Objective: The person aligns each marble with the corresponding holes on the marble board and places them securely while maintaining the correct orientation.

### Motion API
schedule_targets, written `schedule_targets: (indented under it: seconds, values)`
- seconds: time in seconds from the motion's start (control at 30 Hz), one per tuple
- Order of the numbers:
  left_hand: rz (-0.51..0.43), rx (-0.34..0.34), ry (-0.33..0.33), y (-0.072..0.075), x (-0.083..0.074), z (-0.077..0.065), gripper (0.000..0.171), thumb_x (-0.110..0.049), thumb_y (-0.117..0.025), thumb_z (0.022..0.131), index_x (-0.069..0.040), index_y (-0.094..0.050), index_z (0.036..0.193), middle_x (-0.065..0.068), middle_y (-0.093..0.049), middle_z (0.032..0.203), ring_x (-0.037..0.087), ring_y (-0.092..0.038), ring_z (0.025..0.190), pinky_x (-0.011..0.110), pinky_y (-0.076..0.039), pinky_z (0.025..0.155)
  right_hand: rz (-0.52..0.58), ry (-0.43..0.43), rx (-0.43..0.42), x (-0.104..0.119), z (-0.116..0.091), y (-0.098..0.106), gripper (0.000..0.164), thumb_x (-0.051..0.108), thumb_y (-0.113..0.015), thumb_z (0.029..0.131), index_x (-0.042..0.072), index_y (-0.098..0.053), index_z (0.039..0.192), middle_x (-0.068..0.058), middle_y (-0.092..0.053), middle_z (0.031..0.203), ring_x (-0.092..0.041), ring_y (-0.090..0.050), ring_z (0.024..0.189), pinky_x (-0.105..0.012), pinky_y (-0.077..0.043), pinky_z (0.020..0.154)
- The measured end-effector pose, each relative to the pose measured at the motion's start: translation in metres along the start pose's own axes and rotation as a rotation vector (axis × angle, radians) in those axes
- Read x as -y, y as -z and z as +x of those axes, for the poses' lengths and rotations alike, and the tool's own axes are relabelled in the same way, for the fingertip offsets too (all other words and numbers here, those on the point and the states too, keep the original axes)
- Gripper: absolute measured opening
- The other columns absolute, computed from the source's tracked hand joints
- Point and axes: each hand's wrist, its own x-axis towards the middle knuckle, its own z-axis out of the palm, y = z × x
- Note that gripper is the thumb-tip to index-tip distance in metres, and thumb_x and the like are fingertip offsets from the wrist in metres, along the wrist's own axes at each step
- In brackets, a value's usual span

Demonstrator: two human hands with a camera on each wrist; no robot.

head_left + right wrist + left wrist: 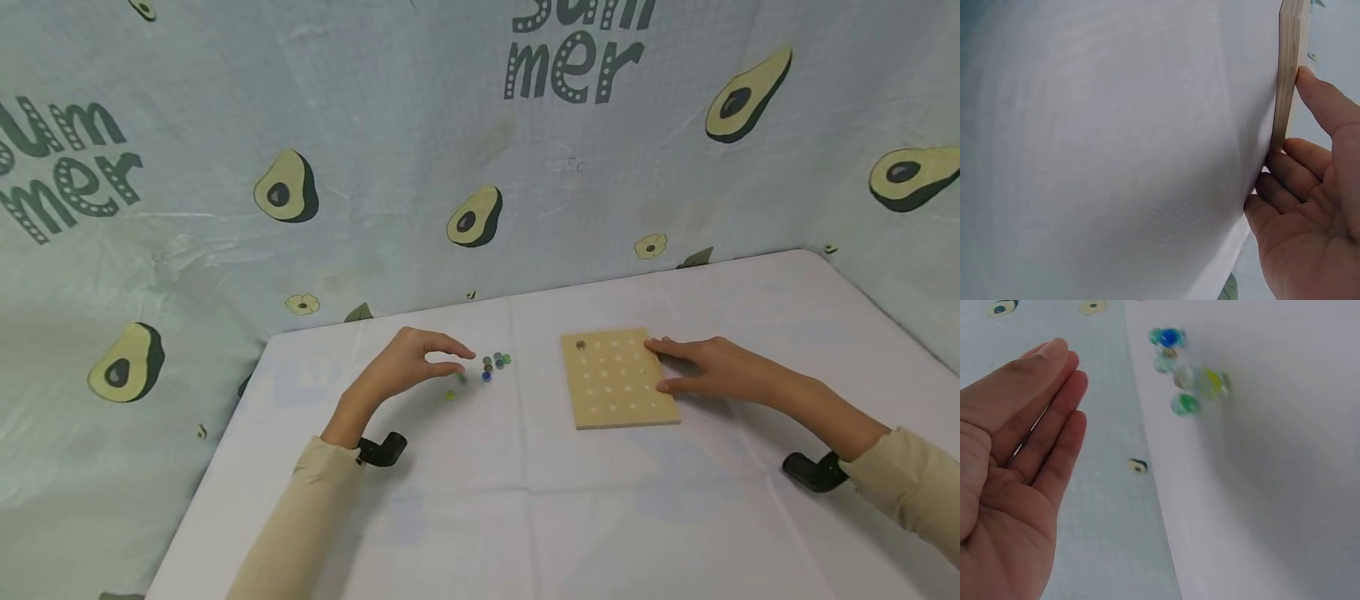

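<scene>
My left hand (pixel 415 360) hovers just left of a loose group of small glass marbles (pixel 499 363), thumb and fingertips apart with nothing between them. A green marble (pixel 1185 405) and a yellow one (pixel 1213 383) lie nearest it; a blue marble (pixel 1169 337) sits farther off in the group. To the right, a square wooden board (pixel 622 392) with rows of shallow dimples lies flat. One marble (pixel 581 345) rests in its upper left dimple. My right hand (pixel 708 367) touches the board's right edge with thumb and fingertips; its lower fingers rest against the white cloth.
A white cloth (pixel 480 517) covers the table. Behind it hangs a pale curtain (pixel 390 167) printed with avocados and lettering. Each wrist wears a black camera mount, the left one (pixel 383 449) low over the cloth.
</scene>
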Motion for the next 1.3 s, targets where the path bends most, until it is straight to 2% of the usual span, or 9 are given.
schedule_targets:
  seconds: [0.13, 0.23, 0.47, 0.63, 0.77, 1.03, 1.17, 1.3]
  values:
    - [0.036, -0.036, 0.003, 0.004, 0.008, -0.011, 0.024, -0.008, -0.077, 0.09, -0.008, -0.078, 0.115, 0.002, -0.076, 0.115, 0.024, -0.068, 0.114, 0.052, -0.052, 0.099, 0.012, 0.01, -0.007, -0.001, 0.0, 0.001, 0.082, 0.055, -0.069, 0.093, 0.006, -0.043, 0.154, -0.028, -0.041, 0.152, -0.048, -0.04, 0.139, -0.063, -0.04, 0.107]
    - [0.046, -0.042, 0.014, 0.003, 0.017, -0.015, 0.024, -0.006, -0.077, 0.09, -0.008, -0.078, 0.114, 0.004, -0.076, 0.115, 0.026, -0.069, 0.113, 0.052, -0.053, 0.097, 0.021, 0.008, -0.003, -0.001, 0.001, 0.002, 0.084, 0.056, -0.067, 0.093, 0.006, -0.042, 0.155, -0.028, -0.04, 0.153, -0.048, -0.04, 0.14, -0.064, -0.039, 0.108]
    - [0.019, -0.02, 0.018, -0.008, 0.036, -0.012, 0.023, -0.007, -0.076, 0.091, -0.009, -0.078, 0.114, 0.004, -0.076, 0.116, 0.025, -0.069, 0.114, 0.047, -0.053, 0.1, 0.05, -0.009, 0.02, -0.001, 0.001, 0.001, 0.085, 0.059, -0.066, 0.093, 0.007, -0.041, 0.156, -0.029, -0.038, 0.154, -0.049, -0.037, 0.141, -0.065, -0.037, 0.109]
    - [0.016, -0.021, 0.039, -0.01, 0.042, -0.01, 0.024, -0.007, -0.076, 0.091, -0.009, -0.078, 0.114, 0.004, -0.075, 0.116, 0.026, -0.068, 0.115, 0.047, -0.053, 0.1, 0.078, -0.005, 0.019, 0.001, 0.001, -0.002, 0.083, 0.057, -0.066, 0.094, 0.009, -0.04, 0.157, -0.028, -0.037, 0.155, -0.049, -0.036, 0.142, -0.065, -0.036, 0.11]
    - [0.022, -0.018, 0.047, -0.01, 0.045, -0.009, 0.024, -0.007, -0.076, 0.091, -0.009, -0.078, 0.115, 0.006, -0.075, 0.117, 0.027, -0.068, 0.116, 0.047, -0.052, 0.1, 0.058, -0.012, 0.013, 0.0, 0.0, -0.003, 0.083, 0.057, -0.065, 0.094, 0.009, -0.04, 0.157, -0.028, -0.037, 0.155, -0.05, -0.036, 0.141, -0.066, -0.037, 0.109]
    - [0.035, 0.013, 0.09, -0.013, 0.054, -0.009, 0.025, -0.011, -0.078, 0.091, -0.01, -0.078, 0.115, 0.004, -0.075, 0.118, 0.025, -0.067, 0.118, 0.044, -0.052, 0.102, 0.063, -0.023, 0.016, -0.001, -0.001, -0.004, 0.084, 0.057, -0.066, 0.093, 0.009, -0.04, 0.156, -0.028, -0.037, 0.155, -0.05, -0.035, 0.142, -0.066, -0.036, 0.109]
    - [0.036, 0.007, 0.078, -0.014, 0.055, -0.005, 0.024, -0.012, -0.08, 0.089, -0.011, -0.079, 0.113, 0.002, -0.076, 0.116, 0.023, -0.067, 0.116, 0.043, -0.052, 0.102, 0.063, -0.03, 0.015, -0.001, -0.002, -0.004, 0.084, 0.057, -0.066, 0.093, 0.009, -0.04, 0.157, -0.027, -0.037, 0.155, -0.05, -0.035, 0.142, -0.066, -0.036, 0.109]
    - [0.046, 0.014, 0.018, -0.016, 0.056, 0.002, 0.023, -0.013, -0.08, 0.088, -0.011, -0.079, 0.111, 0.001, -0.076, 0.113, 0.022, -0.069, 0.113, 0.042, -0.053, 0.1, 0.061, -0.026, 0.008, 0.0, -0.003, -0.003, 0.083, 0.056, -0.067, 0.093, 0.009, -0.041, 0.156, -0.027, -0.038, 0.155, -0.05, -0.036, 0.142, -0.066, -0.036, 0.109]
